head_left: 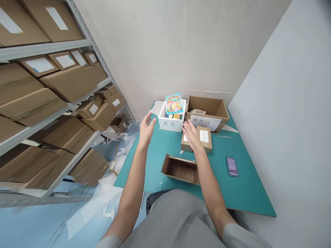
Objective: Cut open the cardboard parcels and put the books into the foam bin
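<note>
Both my hands reach forward over a green tabletop [155,162], one on each side of a white bin [171,124]. My left hand [147,128] is open in the air to the left of the bin, apart from it, holding nothing. My right hand [190,132] is open too, fingers stretched out by the bin's right corner; whether they touch it I cannot tell. A colourful picture book [173,104] leans in the bin over other books. Beneath my right hand are small closed cardboard boxes [207,146]. Nearer to me lies an open, narrow cardboard box [181,169], partly hidden by my right forearm.
A larger open carton [207,121] with a paper sign and some books inside stands against the wall. A blurred purple item [232,167] lies at the right. Shelves [77,101] of cardboard boxes line the left, with paper scraps [103,189] on the floor.
</note>
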Demonstrator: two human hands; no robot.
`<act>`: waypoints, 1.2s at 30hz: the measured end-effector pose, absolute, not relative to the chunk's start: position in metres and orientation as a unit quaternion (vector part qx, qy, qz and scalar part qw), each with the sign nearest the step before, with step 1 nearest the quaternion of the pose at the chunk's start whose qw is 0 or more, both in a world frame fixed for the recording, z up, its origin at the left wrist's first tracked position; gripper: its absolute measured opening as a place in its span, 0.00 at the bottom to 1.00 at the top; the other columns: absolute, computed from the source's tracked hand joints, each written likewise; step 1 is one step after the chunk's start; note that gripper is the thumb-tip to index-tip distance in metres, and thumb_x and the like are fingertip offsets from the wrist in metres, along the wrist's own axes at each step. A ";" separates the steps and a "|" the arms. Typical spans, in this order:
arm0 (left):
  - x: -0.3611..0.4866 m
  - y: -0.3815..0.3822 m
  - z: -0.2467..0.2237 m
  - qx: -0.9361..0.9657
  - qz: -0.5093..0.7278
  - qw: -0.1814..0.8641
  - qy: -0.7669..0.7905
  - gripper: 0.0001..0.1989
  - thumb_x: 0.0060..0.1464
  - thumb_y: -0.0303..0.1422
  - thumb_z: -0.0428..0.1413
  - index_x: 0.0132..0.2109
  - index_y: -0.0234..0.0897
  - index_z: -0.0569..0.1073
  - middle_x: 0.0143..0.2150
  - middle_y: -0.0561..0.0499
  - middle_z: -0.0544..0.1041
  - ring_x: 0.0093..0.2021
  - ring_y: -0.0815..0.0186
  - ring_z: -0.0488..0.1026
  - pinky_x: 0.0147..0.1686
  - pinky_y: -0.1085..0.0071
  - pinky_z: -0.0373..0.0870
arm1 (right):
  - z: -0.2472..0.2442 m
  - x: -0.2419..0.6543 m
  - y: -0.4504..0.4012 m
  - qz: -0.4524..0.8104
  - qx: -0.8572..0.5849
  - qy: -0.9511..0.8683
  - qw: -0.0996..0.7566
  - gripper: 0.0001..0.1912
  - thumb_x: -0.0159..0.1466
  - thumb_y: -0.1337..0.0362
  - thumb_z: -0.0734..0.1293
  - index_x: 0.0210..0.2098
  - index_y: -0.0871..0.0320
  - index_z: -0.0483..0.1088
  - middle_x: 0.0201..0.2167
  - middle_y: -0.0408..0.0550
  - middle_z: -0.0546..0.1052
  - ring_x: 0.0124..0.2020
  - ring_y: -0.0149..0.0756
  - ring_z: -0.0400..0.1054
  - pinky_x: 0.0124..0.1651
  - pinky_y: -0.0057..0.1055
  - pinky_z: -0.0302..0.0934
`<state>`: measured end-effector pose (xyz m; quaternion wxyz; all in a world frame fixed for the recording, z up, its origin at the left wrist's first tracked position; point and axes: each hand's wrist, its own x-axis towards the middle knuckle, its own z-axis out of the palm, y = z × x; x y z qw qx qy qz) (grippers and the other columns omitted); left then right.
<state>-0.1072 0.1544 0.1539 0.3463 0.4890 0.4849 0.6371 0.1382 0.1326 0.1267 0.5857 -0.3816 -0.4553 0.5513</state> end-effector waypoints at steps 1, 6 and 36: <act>-0.113 0.153 0.148 0.492 0.638 0.334 0.489 0.30 0.60 0.44 0.67 0.66 0.39 0.76 0.72 0.40 0.72 0.73 0.48 0.67 0.74 0.50 0.61 | 0.118 0.144 0.130 0.545 -0.393 -0.458 0.582 0.48 0.67 0.40 0.73 0.79 0.46 0.54 0.79 0.45 0.57 0.80 0.46 0.51 0.80 0.46 0.51; -0.146 0.096 0.043 0.449 0.521 0.437 0.579 0.27 0.64 0.49 0.62 0.63 0.38 0.77 0.69 0.38 0.75 0.73 0.50 0.67 0.73 0.53 0.62 | 0.015 0.219 0.067 0.468 -0.544 -0.394 0.574 0.40 0.64 0.42 0.75 0.69 0.53 0.70 0.74 0.55 0.67 0.76 0.51 0.60 0.79 0.50 0.51; -0.127 -0.025 -0.133 0.213 0.429 0.472 0.740 0.34 0.60 0.33 0.65 0.71 0.32 0.69 0.73 0.32 0.69 0.71 0.50 0.70 0.66 0.56 0.72 | -0.137 0.152 0.046 0.597 -0.635 -0.349 0.344 0.31 0.57 0.56 0.79 0.58 0.60 0.77 0.66 0.60 0.76 0.72 0.53 0.66 0.75 0.52 0.57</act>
